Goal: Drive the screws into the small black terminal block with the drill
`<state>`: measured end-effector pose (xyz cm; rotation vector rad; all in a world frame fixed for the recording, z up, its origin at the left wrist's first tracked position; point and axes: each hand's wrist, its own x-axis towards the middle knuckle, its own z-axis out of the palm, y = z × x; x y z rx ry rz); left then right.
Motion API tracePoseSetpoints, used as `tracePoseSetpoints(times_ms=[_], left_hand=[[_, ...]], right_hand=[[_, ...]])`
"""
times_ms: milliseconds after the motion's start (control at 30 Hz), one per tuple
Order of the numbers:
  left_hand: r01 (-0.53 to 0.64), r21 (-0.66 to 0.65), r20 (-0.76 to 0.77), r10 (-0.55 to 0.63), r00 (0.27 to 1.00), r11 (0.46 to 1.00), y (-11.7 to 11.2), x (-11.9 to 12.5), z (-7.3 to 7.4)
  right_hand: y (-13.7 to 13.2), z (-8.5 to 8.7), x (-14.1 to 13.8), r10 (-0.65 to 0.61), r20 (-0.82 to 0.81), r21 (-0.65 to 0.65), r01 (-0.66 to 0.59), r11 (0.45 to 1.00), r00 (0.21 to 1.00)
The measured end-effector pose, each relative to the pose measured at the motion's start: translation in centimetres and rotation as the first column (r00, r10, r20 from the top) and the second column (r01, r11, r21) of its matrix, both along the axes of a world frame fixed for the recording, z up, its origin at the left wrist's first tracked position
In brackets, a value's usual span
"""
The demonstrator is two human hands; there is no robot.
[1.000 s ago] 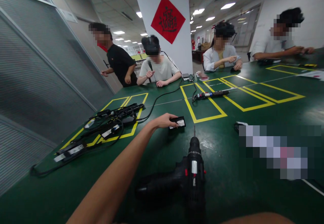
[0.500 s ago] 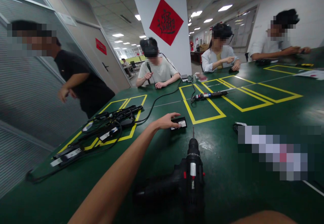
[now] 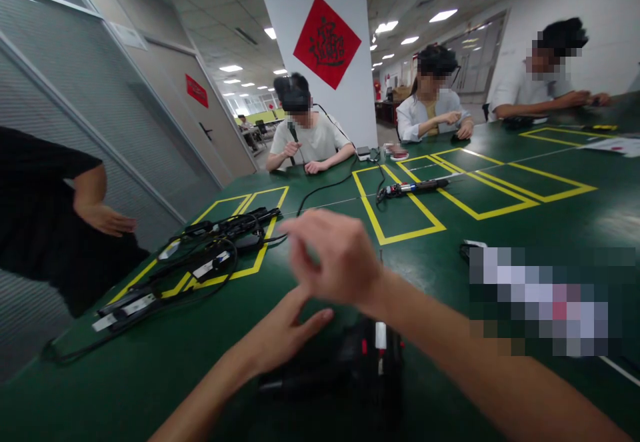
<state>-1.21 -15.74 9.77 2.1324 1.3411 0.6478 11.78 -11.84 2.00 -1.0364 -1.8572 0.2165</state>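
Note:
My left hand (image 3: 283, 339) is low over the green table (image 3: 430, 349), its thumb stretched out to the right and apart from the fingers. Its fingertips are partly hidden behind my right hand (image 3: 337, 259), and I see nothing held in it. My right hand crosses in front, blurred by motion, its fingers bent to the left with a gap inside the curl. Whether it holds anything cannot be made out. Below both hands lies a black power drill (image 3: 380, 362), its chuck covered by my right wrist and forearm. The small black box is out of sight.
Black adapters and cables (image 3: 220, 249) are heaped at left within yellow tape. A pen-like tool (image 3: 415, 189) lies farther back. A blurred-out item (image 3: 540, 295) is at right. Several people sit across the table; another person (image 3: 45, 209) stands at left.
My left hand has come off the small black box and drawn back towards me. My right hand has entered from the lower right across the drill. The standing person has moved nearer on the left.

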Motion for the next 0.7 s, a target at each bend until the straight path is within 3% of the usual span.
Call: tracePoseSetpoints(times_ms=[100, 167, 300, 433, 567, 700], left_hand=[[0.274, -0.169, -0.1, -0.293, 0.951, 0.947, -1.7, -1.4, -0.3], [0.36, -0.247, -0.166, -0.405, 0.899, 0.9, -2.4, -1.9, -0.8], [0.308, -0.172, -0.268, -0.345, 0.9, 0.936, -3.7, -1.6, -2.6], [0.239, -0.104, -0.347, -0.26, 0.901, 0.965, -4.9, -0.4, -4.7], [0.133, -0.067, -0.422, -0.149, 0.894, 0.989, -5.5, 0.4, -6.1], [0.143, -0.032, -0.362, -0.145, 0.921, 0.989, -5.7, 0.0, -6.4]], right_hand=[[3.7, 3.4, 5.2, -0.174, -0.107, -0.017, 0.174, 0.985, 0.979], [6.8, 3.7, 8.3, -0.269, -0.158, -0.039, 0.266, 0.963, 0.95], [11.1, 0.4, 11.7, -0.414, -0.198, -0.125, 0.395, 0.91, 0.889], [12.2, -3.3, 12.3, -0.466, -0.174, -0.188, 0.435, 0.88, 0.867], [12.7, -4.3, 12.2, -0.468, -0.139, -0.21, 0.436, 0.875, 0.873], [13.1, -4.4, 12.5, -0.457, -0.123, -0.215, 0.426, 0.879, 0.881]])
